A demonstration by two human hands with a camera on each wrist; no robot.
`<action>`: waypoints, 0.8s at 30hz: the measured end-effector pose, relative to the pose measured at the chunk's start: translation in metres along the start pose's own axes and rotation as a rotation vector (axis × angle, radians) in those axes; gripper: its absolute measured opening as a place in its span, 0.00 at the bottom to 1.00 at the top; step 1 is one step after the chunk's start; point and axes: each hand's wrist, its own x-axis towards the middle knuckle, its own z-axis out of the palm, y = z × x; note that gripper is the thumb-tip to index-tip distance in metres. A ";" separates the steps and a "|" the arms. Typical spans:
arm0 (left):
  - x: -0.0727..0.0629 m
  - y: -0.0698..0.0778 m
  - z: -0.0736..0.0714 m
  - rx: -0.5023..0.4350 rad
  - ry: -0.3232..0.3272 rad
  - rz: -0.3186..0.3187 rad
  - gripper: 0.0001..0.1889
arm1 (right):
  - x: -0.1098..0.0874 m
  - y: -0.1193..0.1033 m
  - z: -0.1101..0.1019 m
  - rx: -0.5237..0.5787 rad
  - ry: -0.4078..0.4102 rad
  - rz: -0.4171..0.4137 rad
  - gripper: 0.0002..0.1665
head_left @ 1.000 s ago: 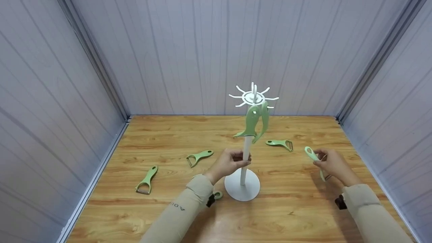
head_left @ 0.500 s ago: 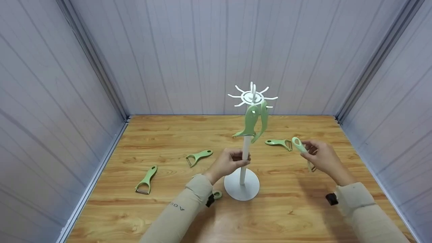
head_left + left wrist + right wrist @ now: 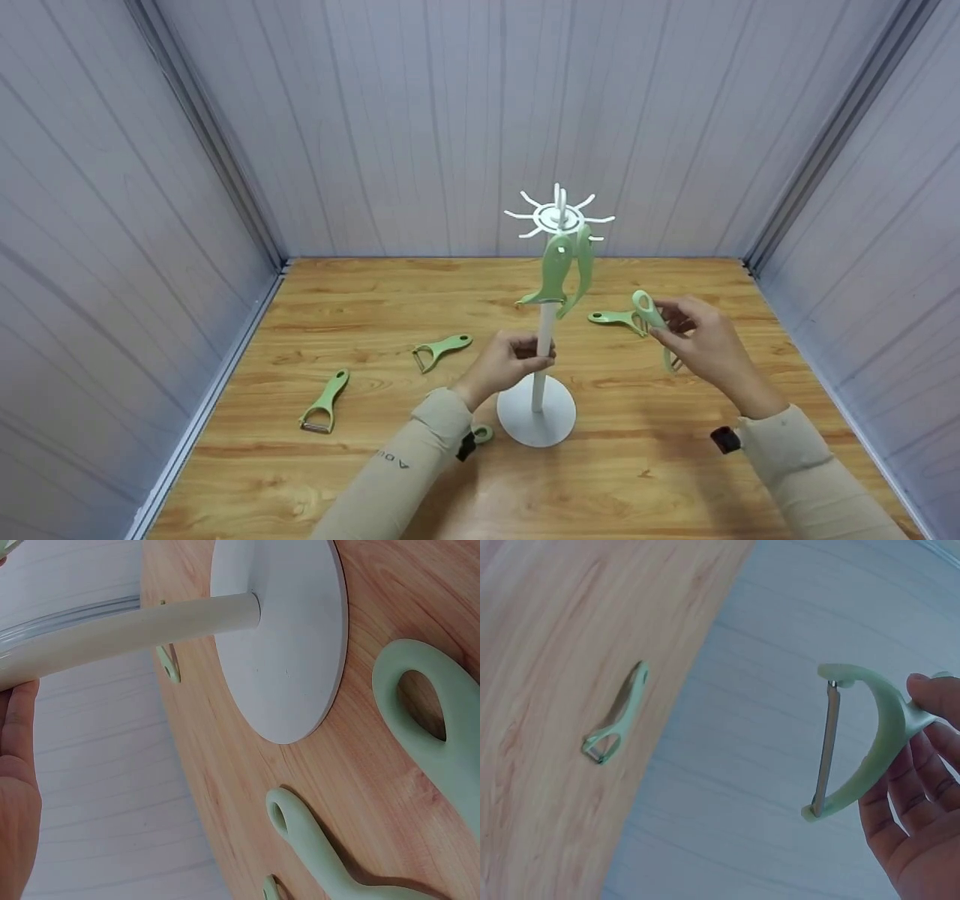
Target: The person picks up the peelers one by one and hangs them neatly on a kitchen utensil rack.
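Note:
A white stand with a ring of curved hooks [image 3: 559,218] rises from a round base [image 3: 537,427]. My left hand [image 3: 504,366] grips its pole [image 3: 545,337] about midway up. From two front hooks hang green peelers, one facing forward [image 3: 556,270] and one edge-on [image 3: 584,266]. To the right of the stand, my right hand [image 3: 701,341] pinches another green peeler [image 3: 889,727] by its handle, loop end up and blade end down, above the table. In the right wrist view its metal blade [image 3: 826,746] shows plainly.
On the wooden table [image 3: 360,480] lie more peelers: one behind the right hand [image 3: 615,318], two at the left [image 3: 448,344] and far left, and one partly under the left forearm, its loop [image 3: 482,433] showing. Grey panel walls enclose the back and sides.
My right hand has moved left and slightly upward with the peeler, closer to the stand. The left hand stays on the pole.

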 end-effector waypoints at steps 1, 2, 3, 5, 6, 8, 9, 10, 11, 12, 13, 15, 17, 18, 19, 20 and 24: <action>0.000 0.000 0.000 0.003 0.002 -0.001 0.08 | 0.000 -0.002 0.000 0.009 0.014 -0.013 0.22; 0.000 0.000 0.000 0.004 0.002 -0.003 0.08 | 0.001 -0.005 0.000 0.016 0.027 -0.028 0.23; 0.000 0.000 0.000 0.005 0.002 -0.006 0.08 | 0.001 -0.007 -0.001 0.024 0.039 -0.042 0.23; 0.000 0.001 0.000 0.005 0.004 -0.009 0.08 | 0.001 -0.011 -0.001 0.039 0.060 -0.068 0.24; -0.001 0.001 0.000 0.005 0.003 -0.016 0.08 | 0.001 -0.013 -0.002 0.048 0.070 -0.081 0.24; -0.001 0.002 0.000 0.004 0.002 -0.031 0.09 | 0.001 -0.016 -0.003 0.061 0.087 -0.102 0.25; -0.002 0.002 0.000 0.004 0.002 -0.038 0.09 | 0.001 -0.018 -0.003 0.064 0.093 -0.111 0.25; -0.002 0.003 0.000 0.004 0.002 -0.044 0.09 | 0.001 -0.019 -0.004 0.067 0.099 -0.117 0.25; -0.002 0.003 0.000 0.005 0.002 -0.049 0.10 | 0.001 -0.021 -0.004 0.067 0.105 -0.122 0.25; -0.003 0.004 0.000 0.006 0.002 -0.054 0.10 | 0.001 -0.022 -0.005 0.068 0.110 -0.126 0.25; -0.003 0.004 0.000 0.007 0.002 -0.052 0.10 | 0.001 -0.023 -0.006 0.067 0.113 -0.128 0.25; -0.002 0.004 0.000 0.008 0.001 -0.043 0.09 | 0.001 -0.025 -0.007 0.066 0.124 -0.132 0.25; -0.002 0.004 0.001 0.011 0.001 -0.031 0.09 | 0.002 -0.027 -0.007 0.071 0.137 -0.142 0.26; -0.002 0.004 0.001 0.013 0.000 -0.025 0.09 | 0.003 -0.028 -0.008 0.075 0.143 -0.149 0.26; -0.002 0.003 0.001 0.014 0.001 -0.020 0.09 | 0.003 -0.029 -0.008 0.079 0.149 -0.155 0.26; -0.002 0.003 0.001 0.015 0.001 -0.017 0.09 | 0.004 -0.030 -0.009 0.085 0.155 -0.162 0.26; -0.002 0.002 0.001 0.018 0.005 -0.011 0.08 | 0.008 -0.035 -0.011 0.114 0.177 -0.183 0.26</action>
